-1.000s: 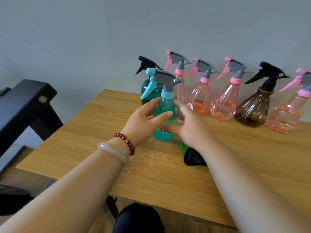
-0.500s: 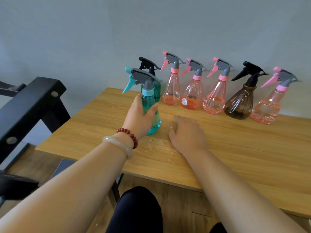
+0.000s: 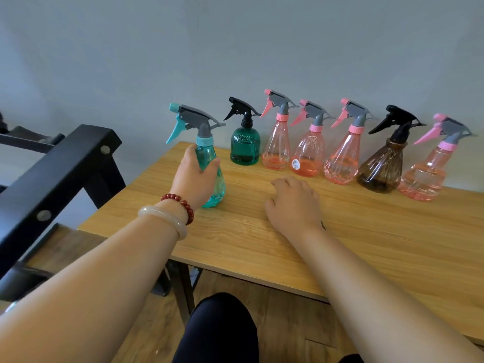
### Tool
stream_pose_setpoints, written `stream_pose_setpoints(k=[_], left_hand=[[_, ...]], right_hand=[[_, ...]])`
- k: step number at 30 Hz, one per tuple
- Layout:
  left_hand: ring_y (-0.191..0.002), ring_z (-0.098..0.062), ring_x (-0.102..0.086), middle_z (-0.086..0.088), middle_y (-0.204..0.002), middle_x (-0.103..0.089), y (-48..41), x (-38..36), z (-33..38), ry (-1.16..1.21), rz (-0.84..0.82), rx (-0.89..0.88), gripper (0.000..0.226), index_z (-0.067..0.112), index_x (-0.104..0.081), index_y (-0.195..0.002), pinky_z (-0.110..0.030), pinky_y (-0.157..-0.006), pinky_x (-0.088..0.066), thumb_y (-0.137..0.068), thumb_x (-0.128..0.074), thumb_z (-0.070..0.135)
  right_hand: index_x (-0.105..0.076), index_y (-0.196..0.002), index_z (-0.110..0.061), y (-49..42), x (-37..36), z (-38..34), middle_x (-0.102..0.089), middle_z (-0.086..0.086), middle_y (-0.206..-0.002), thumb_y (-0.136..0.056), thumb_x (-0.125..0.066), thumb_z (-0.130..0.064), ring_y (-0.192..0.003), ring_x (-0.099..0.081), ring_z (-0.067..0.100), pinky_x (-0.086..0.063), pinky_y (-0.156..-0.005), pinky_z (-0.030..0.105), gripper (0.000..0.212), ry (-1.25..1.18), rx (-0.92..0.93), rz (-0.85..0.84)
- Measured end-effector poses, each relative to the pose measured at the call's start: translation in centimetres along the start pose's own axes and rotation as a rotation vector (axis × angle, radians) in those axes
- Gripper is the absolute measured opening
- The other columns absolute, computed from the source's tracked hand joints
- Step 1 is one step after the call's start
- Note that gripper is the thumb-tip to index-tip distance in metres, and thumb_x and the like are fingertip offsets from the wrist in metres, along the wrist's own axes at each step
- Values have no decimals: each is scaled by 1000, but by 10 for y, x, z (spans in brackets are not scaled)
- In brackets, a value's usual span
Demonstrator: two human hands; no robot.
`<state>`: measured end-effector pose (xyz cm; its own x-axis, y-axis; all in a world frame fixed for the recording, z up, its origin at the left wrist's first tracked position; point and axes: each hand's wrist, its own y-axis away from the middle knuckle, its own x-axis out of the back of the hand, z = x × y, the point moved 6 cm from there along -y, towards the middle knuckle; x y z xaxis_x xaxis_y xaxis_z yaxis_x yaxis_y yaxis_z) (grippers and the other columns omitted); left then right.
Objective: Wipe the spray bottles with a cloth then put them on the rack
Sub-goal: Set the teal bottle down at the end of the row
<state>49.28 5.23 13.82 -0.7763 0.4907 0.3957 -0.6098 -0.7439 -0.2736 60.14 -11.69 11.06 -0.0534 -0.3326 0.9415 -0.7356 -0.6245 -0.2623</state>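
No bottle shows on the rack [image 3: 60,166], and 6 bottles [image 3: 307,153] wait along the wall, so the task looks barely begun. The left hand [image 3: 195,176] has its grip clamped round the teal spray bottle [image 3: 216,188], upright near the bench [image 3: 366,244] edge. The right hand [image 3: 293,203] rests palm down, fingers loose.

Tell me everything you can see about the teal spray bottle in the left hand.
The teal spray bottle is clear tinted plastic, with a teal collar, grey spray head and teal trigger pointing left. It is upright at the left end of the table. The left hand grips its body.
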Motion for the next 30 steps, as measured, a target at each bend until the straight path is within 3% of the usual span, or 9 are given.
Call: stream_pose_setpoints(k=[8, 13, 16, 20, 23, 26, 28, 30], left_hand=[[-115, -18, -54, -5, -133, -54, -34, -7, -12, 9, 10, 24, 49, 11, -37, -144, -31, -87, -45, -101, -53, 31], [-117, -19, -53, -7, -134, -54, -62, -20, -20, 4, 10, 0, 49, 11, -37, -142, -33, -89, -45, -101, -53, 32], [-120, -20, -52, -6, -134, -52, -75, -26, -24, -6, 22, -24, 49, 10, -37, -142, -33, -95, -45, -100, -53, 31], [-120, -20, -51, -6, -131, -52, -82, -29, -27, -11, 45, -44, 51, 10, -37, -143, -38, -100, -46, -99, -54, 31], [-118, -19, -52, -5, -128, -53, -83, -29, -30, -12, 44, -59, 49, 10, -39, -141, -43, -101, -48, -99, -55, 31], [-118, -19, -52, -4, -127, -53, -83, -28, -31, -19, 41, -60, 50, 11, -38, -141, -43, -101, -48, -99, -55, 32], [-120, -20, -51, -4, -128, -52, -82, -28, -32, -23, 38, -62, 51, 11, -38, -142, -44, -102, -48, -99, -55, 33], [-120, -19, -51, -4, -129, -52, -81, -27, -32, -22, 30, -56, 51, 11, -37, -142, -43, -101, -49, -99, -55, 33]], right_hand=[[-45, -143, -14, -68, 14, -39, -52, 6, -137, -95, -52, -25, -130, -43, 26, -38, -107, 42, 49, -89, 117, 78], [-47, -140, -13, -112, 18, -61, -53, 7, -131, -94, -52, -23, -124, -46, 27, -39, -97, 36, 47, -44, 185, 134], [-34, -150, -14, -139, 17, -70, -38, 10, -148, -95, -50, -20, -137, -32, 29, -34, -107, 38, 57, -30, 207, 152], [-4, -157, -15, -179, 17, -77, 7, 11, -165, -100, -45, -13, -152, 5, 25, -9, -122, 36, 70, 7, 154, 93], [8, -156, -11, -202, 15, -81, 10, 12, -164, -101, -40, -6, -151, 9, 26, -1, -121, 36, 73, 47, 146, 17], [-6, -155, -6, -212, 18, -82, -23, 17, -156, -99, -45, -7, -144, -22, 34, -25, -115, 40, 69, 4, 105, 39], [-39, -139, -4, -212, 25, -83, -43, 15, -135, -97, -48, -7, -125, -44, 33, -40, -94, 38, 43, -20, 112, 126], [-54, -119, -5, -209, 30, -84, -51, 13, -120, -98, -49, -11, -108, -52, 31, -41, -79, 36, 22, -98, 131, 145]])
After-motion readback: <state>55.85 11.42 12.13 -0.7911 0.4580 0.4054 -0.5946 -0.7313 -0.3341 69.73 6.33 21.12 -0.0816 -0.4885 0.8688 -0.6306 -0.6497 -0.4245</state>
